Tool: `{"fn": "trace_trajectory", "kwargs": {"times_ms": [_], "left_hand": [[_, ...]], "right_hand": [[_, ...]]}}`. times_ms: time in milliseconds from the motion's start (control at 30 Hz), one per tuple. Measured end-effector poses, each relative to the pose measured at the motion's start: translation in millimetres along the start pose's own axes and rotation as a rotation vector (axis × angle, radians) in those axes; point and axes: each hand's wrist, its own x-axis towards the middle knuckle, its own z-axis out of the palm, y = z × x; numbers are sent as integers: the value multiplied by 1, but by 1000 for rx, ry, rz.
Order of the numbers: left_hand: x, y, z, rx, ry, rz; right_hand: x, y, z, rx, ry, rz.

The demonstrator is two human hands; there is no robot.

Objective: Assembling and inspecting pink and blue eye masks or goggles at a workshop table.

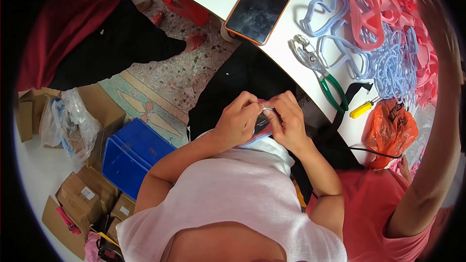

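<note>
My left hand (237, 122) and my right hand (288, 122) meet over my lap. Between them is a diving mask (262, 125) with a dark lens, a pink skirt and a pale blue rim. Both hands grip it, with thumbs and fingertips pinched close together along its far edge. Fingers cover much of the mask, so its full outline is hidden. On the white table (281, 57) beyond my hands lie pliers (318, 68) with green handles, and a phone (262, 7) in an orange case.
Pale blue frames (395, 63) and pink mask skirts (366, 17) heap at the far right. A yellow-handled screwdriver (361, 110) lies by an orange plastic bag (392, 128). A co-worker's arm (432, 174) reaches in at right; another person stands far left. A blue crate (131, 153) and cardboard boxes (80, 196) are at left.
</note>
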Motion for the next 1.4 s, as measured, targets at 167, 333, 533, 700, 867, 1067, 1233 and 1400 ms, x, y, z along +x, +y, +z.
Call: {"fn": "trace_trajectory", "kwargs": {"times_ms": [167, 333, 533, 700, 867, 1067, 1233, 1400], "left_hand": [[-1, -7, 2, 11, -33, -60], [17, 13, -28, 101, 38, -2], [-30, -3, -58, -148, 84, -183], [-49, -10, -49, -86, -16, -221], [-55, -8, -40, -5, -30, -180], [-51, -5, -38, 24, -57, -169], [-59, 0, -39, -38, -5, -211], [-68, -8, -34, 6, 54, -100]], "right_hand": [[-1, 5, 3, 3, -14, 50], [-6, 1, -18, 101, 9, 306], [-45, -13, -13, 216, 148, 405], [-62, -2, -1, 302, 146, 527], [-40, -28, -5, -368, -15, 69], [-30, -36, 24, -416, -167, -58], [-25, -42, 23, -332, -183, -13], [-28, -36, 30, -297, -172, 20]]}}
